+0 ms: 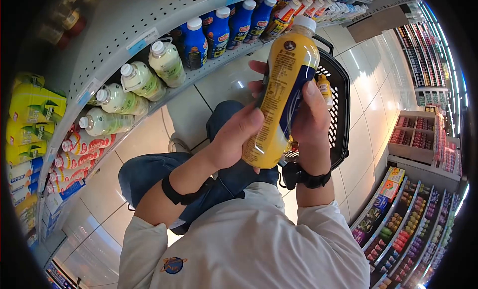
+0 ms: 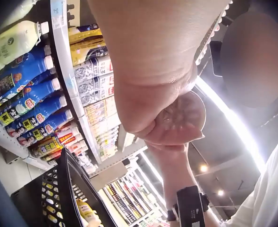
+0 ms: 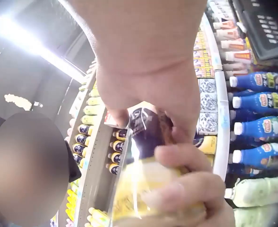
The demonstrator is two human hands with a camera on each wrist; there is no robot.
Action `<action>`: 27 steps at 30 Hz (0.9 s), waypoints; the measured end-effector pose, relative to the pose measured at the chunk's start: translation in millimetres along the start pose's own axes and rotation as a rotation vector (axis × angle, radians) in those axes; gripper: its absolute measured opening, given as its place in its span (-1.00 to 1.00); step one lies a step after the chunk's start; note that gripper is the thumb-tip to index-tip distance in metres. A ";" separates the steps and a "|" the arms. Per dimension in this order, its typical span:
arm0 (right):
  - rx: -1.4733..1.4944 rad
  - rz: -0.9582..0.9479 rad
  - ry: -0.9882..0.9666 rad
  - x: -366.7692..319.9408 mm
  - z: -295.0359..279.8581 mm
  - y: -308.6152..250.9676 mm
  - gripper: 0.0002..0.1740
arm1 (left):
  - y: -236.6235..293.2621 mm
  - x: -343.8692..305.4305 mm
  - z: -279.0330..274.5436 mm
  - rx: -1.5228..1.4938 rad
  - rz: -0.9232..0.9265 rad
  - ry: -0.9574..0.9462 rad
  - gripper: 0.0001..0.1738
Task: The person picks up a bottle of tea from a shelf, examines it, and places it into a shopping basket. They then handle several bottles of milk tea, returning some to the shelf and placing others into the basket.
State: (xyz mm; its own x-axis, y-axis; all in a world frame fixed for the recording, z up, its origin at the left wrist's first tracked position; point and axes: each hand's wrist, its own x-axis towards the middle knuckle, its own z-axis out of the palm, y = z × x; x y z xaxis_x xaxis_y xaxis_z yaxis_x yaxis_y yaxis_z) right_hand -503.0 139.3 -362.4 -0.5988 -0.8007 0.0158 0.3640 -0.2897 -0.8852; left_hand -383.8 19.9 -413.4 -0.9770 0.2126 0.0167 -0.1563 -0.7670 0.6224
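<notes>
Both hands, the left [image 1: 238, 135] and the right [image 1: 312, 112], grasp a yellow bottle [image 1: 280, 97] with a white cap and a dark blue label panel, tilted between them above a person's bent knees. Beside the right hand, a black basket [image 1: 340, 140] holds a smaller yellow bottle [image 1: 324, 90], while blue bottles [image 1: 218, 34] and pale green bottles [image 1: 167, 65] line a shelf [image 1: 191, 79] ahead and to the left of the hands.

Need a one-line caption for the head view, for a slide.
Two hands, left and right, hold a yellow bottle above a black basket.
</notes>
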 end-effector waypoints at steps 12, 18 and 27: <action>0.075 -0.110 0.014 0.2 10.3 1.8 -0.14 | 4.6 3.4 8.4 -0.157 0.102 -0.107 -0.30; -0.173 -0.261 0.228 -0.9 23.9 -16.6 -0.26 | 7.3 10.6 11.2 0.342 0.237 0.128 -0.40; -0.228 -0.096 0.116 -5.8 28.1 -31.2 -0.17 | 11.7 16.1 6.0 -0.558 -0.144 -0.462 -0.09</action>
State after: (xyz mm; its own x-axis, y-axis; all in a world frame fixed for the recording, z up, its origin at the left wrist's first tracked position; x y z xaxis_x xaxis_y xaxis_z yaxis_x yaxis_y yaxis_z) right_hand -490.8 138.3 -321.9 -0.7054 -0.7060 0.0624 0.1400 -0.2251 -0.9642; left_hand -400.5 18.0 -401.2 -0.8000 0.4731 0.3690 -0.4492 -0.8800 0.1542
